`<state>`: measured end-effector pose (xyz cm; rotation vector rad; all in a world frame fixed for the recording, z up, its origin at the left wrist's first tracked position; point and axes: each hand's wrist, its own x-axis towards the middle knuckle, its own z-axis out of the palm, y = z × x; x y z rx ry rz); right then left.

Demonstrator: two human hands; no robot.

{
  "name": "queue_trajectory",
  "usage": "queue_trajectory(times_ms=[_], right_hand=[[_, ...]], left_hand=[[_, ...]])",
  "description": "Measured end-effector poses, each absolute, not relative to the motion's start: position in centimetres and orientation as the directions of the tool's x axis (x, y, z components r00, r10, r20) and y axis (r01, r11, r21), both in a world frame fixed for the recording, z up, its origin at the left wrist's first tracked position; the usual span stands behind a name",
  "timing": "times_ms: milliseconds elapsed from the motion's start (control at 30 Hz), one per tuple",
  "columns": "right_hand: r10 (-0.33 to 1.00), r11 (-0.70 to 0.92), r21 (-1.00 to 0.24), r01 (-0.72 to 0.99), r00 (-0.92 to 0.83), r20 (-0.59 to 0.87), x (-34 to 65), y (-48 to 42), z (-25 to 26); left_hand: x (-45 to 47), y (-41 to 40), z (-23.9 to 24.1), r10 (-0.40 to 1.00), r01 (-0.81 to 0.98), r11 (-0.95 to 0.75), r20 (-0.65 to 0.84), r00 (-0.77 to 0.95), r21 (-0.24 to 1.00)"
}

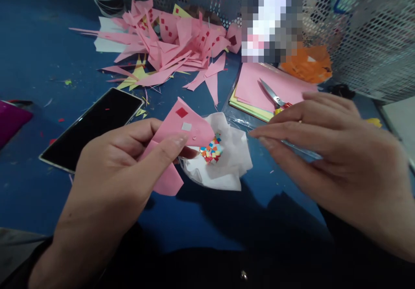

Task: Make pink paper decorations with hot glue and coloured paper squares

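My left hand (113, 168) pinches a folded piece of pink paper (170, 129) between thumb and fingers. On the paper are a red diamond (182, 112), a white square (186, 126) and a small clear, shiny dot (194, 138). Just beyond it, a dish lined with crumpled white paper (231, 163) holds many tiny coloured squares (211, 150). My right hand (337, 150) hovers to the right of the dish, thumb and index fingertips brought together. Whatever may sit between those fingertips is too small to make out.
A dark-screened phone (94, 127) lies at left. Pink paper scraps (181, 51) heap up at the back. Red-and-yellow-handled scissors (272, 93) rest on stacked coloured paper (249, 86), near orange paper (308, 66). Perforated metal mesh (372, 42) borders the blue table (26, 185).
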<state>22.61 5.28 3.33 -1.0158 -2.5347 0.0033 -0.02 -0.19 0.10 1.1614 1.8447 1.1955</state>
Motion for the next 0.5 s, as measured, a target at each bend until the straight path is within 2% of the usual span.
queue_trajectory(times_ms=[167,367,500], right_hand=[[0.681,0.711,-0.133,0.690,-0.631,0.371,22.9,5.4,3.5],[0.662,0.734,-0.137,0.665,-0.656,0.362,22.7,5.8,2.7],[0.678,0.725,-0.156,0.671,-0.655,0.333,22.5,5.8,2.6]], left_hand=[[0.3,-0.2,0.1,0.883,0.367,0.203,-0.007,-0.470,0.908],[-0.9,0.4,-0.2,0.946,0.366,0.141,-0.016,-0.324,0.920],[-0.5,0.3,-0.1,0.919,0.354,0.164,-0.012,-0.394,0.921]])
